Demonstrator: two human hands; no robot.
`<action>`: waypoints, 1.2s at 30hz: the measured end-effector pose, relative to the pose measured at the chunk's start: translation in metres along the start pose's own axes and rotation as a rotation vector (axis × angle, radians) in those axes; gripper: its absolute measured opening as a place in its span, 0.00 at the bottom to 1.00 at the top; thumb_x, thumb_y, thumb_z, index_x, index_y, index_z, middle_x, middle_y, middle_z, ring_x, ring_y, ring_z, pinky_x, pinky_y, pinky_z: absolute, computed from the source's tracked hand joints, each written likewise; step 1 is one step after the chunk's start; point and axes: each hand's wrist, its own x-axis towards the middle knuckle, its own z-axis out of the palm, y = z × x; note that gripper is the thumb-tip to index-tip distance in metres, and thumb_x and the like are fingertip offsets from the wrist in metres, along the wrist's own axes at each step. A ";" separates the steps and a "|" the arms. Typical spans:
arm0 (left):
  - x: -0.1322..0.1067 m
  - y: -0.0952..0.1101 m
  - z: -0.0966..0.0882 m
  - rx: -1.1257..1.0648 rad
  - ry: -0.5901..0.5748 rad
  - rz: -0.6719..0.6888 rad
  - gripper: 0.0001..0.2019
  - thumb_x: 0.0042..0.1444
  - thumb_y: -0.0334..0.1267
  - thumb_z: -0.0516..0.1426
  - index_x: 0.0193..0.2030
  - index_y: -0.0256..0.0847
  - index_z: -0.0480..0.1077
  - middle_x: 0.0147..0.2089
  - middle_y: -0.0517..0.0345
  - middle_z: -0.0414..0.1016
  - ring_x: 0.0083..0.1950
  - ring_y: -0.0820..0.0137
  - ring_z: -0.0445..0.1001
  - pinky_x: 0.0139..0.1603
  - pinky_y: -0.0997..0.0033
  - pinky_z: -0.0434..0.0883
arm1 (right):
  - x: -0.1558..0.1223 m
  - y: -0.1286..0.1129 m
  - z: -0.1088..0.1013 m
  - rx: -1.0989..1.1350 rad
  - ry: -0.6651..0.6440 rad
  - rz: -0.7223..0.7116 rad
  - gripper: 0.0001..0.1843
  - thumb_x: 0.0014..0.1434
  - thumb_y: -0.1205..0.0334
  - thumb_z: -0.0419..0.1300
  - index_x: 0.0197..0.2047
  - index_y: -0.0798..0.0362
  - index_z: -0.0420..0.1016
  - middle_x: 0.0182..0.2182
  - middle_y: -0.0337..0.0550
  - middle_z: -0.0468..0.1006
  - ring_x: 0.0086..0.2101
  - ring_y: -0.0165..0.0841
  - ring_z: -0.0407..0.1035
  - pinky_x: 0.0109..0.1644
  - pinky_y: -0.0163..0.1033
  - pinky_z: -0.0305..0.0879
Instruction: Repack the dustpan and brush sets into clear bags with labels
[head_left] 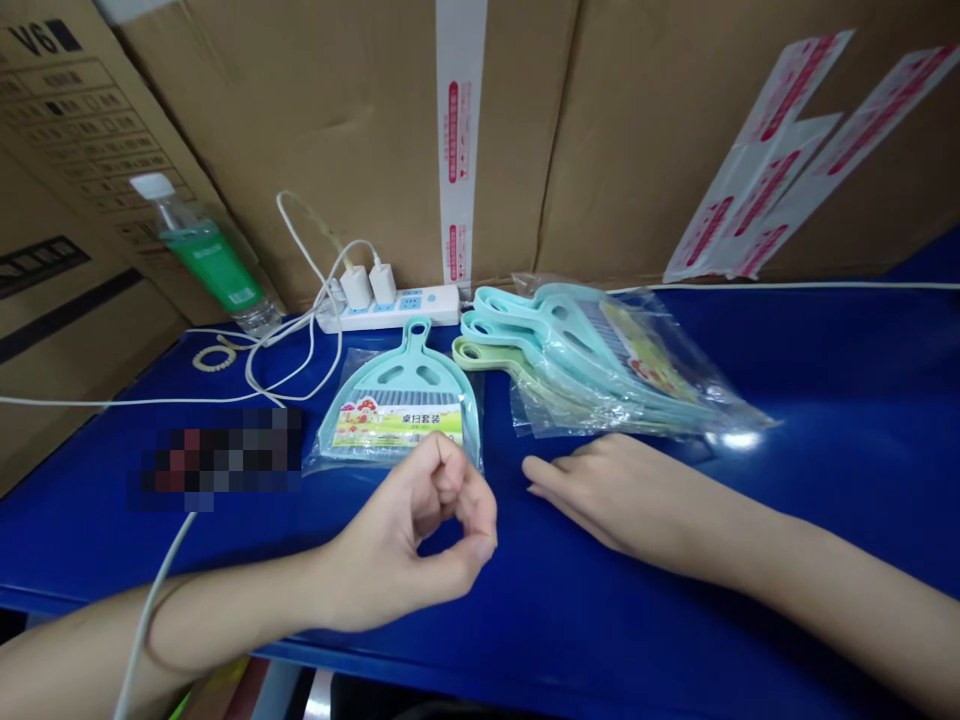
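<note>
My left hand is held over the near part of the table, its fingers curled round to meet the thumb in a ring. Blue tabletop shows through that ring, with nothing in it. Just behind it lies a light-blue mini dustpan and brush set in clear wrapping, its lower edge partly covered by my fingers. My right hand rests back upward, fingers drawn together and pointing left; I see nothing in it, though its underside is hidden. Beyond it is a stack of wrapped dustpan sets, light blue over a green one.
A white power strip with two chargers stands against the cardboard box. At the left are a green-labelled bottle, tangled white cables, a beaded ring and a pixelated object. One cable crosses my left forearm.
</note>
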 end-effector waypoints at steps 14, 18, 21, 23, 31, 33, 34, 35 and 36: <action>0.001 0.000 -0.001 0.009 -0.013 -0.015 0.15 0.58 0.27 0.56 0.35 0.44 0.49 0.33 0.64 0.65 0.32 0.78 0.61 0.33 0.75 0.60 | -0.002 0.001 0.004 0.016 0.072 -0.023 0.12 0.67 0.69 0.47 0.33 0.52 0.66 0.17 0.37 0.74 0.16 0.32 0.68 0.22 0.40 0.40; 0.001 0.000 -0.002 -0.003 -0.011 -0.004 0.15 0.59 0.26 0.56 0.35 0.44 0.51 0.33 0.64 0.66 0.32 0.78 0.62 0.34 0.75 0.61 | -0.002 0.001 0.003 0.015 0.049 -0.017 0.10 0.66 0.68 0.49 0.33 0.52 0.67 0.18 0.37 0.74 0.17 0.32 0.69 0.22 0.39 0.41; 0.001 -0.001 -0.003 -0.018 -0.002 -0.009 0.14 0.59 0.27 0.57 0.36 0.44 0.52 0.33 0.64 0.66 0.32 0.78 0.63 0.34 0.76 0.61 | -0.002 0.001 0.002 0.014 0.018 -0.008 0.09 0.65 0.68 0.51 0.33 0.52 0.67 0.18 0.37 0.75 0.17 0.32 0.69 0.23 0.39 0.41; 0.001 -0.001 -0.003 -0.026 0.002 -0.017 0.14 0.59 0.28 0.57 0.36 0.44 0.52 0.34 0.64 0.66 0.32 0.78 0.63 0.33 0.76 0.61 | -0.002 0.001 0.003 0.015 0.013 -0.008 0.09 0.65 0.68 0.50 0.33 0.52 0.67 0.18 0.36 0.74 0.17 0.32 0.68 0.23 0.38 0.41; 0.002 0.004 -0.001 -0.002 0.003 -0.030 0.09 0.59 0.30 0.58 0.33 0.40 0.60 0.32 0.62 0.66 0.31 0.77 0.64 0.33 0.76 0.63 | -0.002 0.001 0.005 0.006 0.057 -0.009 0.13 0.68 0.67 0.45 0.34 0.52 0.66 0.17 0.37 0.74 0.16 0.31 0.68 0.22 0.40 0.40; 0.001 0.007 -0.002 0.073 -0.023 -0.006 0.09 0.60 0.32 0.58 0.29 0.39 0.65 0.32 0.59 0.66 0.32 0.76 0.65 0.34 0.75 0.64 | -0.002 0.001 0.004 0.011 0.054 -0.005 0.13 0.68 0.67 0.46 0.33 0.52 0.66 0.17 0.37 0.74 0.16 0.31 0.68 0.22 0.40 0.40; 0.000 0.008 -0.003 0.113 -0.045 0.014 0.10 0.60 0.33 0.57 0.26 0.38 0.67 0.32 0.58 0.67 0.32 0.76 0.66 0.34 0.75 0.65 | -0.002 0.000 0.004 0.016 0.055 -0.004 0.12 0.68 0.67 0.46 0.33 0.52 0.66 0.17 0.37 0.74 0.16 0.31 0.68 0.22 0.40 0.40; 0.000 0.010 -0.004 0.150 -0.077 0.030 0.12 0.60 0.34 0.56 0.25 0.38 0.69 0.32 0.57 0.68 0.32 0.75 0.67 0.34 0.75 0.65 | -0.002 0.000 0.003 0.020 0.057 -0.004 0.12 0.68 0.67 0.47 0.33 0.53 0.66 0.17 0.37 0.74 0.16 0.31 0.68 0.22 0.40 0.40; -0.001 0.012 -0.005 0.181 -0.117 0.032 0.14 0.61 0.33 0.56 0.24 0.38 0.71 0.32 0.56 0.69 0.32 0.75 0.68 0.34 0.75 0.66 | -0.003 0.000 0.003 0.026 0.060 -0.005 0.12 0.68 0.67 0.47 0.33 0.53 0.66 0.17 0.37 0.74 0.16 0.31 0.68 0.22 0.39 0.40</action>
